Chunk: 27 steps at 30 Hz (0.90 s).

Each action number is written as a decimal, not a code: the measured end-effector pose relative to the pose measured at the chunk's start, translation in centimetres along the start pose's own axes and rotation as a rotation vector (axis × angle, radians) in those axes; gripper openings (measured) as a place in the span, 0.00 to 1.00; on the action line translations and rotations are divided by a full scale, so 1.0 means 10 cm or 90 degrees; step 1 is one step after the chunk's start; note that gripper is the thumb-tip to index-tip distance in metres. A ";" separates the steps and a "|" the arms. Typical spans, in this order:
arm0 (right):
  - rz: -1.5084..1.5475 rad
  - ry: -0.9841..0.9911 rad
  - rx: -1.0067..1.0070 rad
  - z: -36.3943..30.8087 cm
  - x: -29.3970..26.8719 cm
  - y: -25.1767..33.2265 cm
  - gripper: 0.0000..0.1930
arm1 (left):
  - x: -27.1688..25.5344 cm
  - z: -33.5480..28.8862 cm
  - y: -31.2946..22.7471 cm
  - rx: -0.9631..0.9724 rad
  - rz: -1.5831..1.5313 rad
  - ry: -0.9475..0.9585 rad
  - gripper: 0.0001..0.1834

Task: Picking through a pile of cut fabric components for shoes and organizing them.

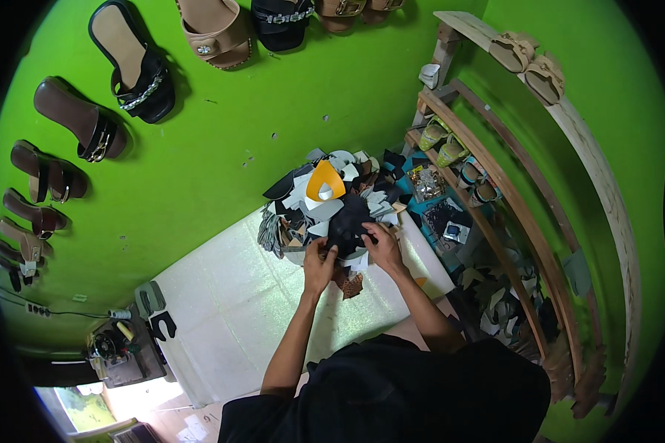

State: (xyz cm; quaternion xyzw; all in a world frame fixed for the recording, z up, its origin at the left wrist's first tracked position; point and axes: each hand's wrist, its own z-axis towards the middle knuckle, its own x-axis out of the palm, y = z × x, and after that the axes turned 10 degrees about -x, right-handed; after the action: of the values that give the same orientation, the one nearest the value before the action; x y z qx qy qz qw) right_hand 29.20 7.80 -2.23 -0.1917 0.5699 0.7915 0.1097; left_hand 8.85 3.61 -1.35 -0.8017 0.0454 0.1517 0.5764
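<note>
1. Looks, as a judgement, like picking through a heap of offcuts [317, 210], with attention on a black piece [349, 220]
2. Find the black piece on the near side of the heap, between both hands, nearer than the orange curved piece [325, 176] and a little to its right
3. Reaching in with the left hand [320, 260], thumb and fingers parted and loosely bent, thumb tip by the near left edge of the black piece; cannot tell whether pinching or only touching
4. Reaching with the right hand [382, 245] to the opposite edge, fingers curved, thumb a little apart; again cannot tell whether grasping or merely resting there
5. Probably calls next for a light pinch on both edges, without disturbing the brown patterned scrap [351, 286] on the white tabletop [222, 295]
</note>
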 end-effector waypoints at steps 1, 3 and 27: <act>-0.083 0.008 -0.042 0.04 0.02 -0.03 0.19 | 0.04 0.02 0.00 -0.004 0.001 -0.003 0.23; -0.162 0.018 -0.085 0.09 0.05 -0.06 0.19 | 0.09 0.03 0.01 0.091 0.220 -0.072 0.22; -0.340 -0.065 -0.131 0.14 0.15 -0.14 0.05 | 0.19 0.05 0.13 0.135 0.238 -0.122 0.17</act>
State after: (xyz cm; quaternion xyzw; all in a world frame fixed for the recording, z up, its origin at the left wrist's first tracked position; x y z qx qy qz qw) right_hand 28.13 9.45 -3.66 -0.3047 0.4096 0.7969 0.3229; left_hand 10.25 3.87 -3.24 -0.6963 0.1536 0.3258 0.6208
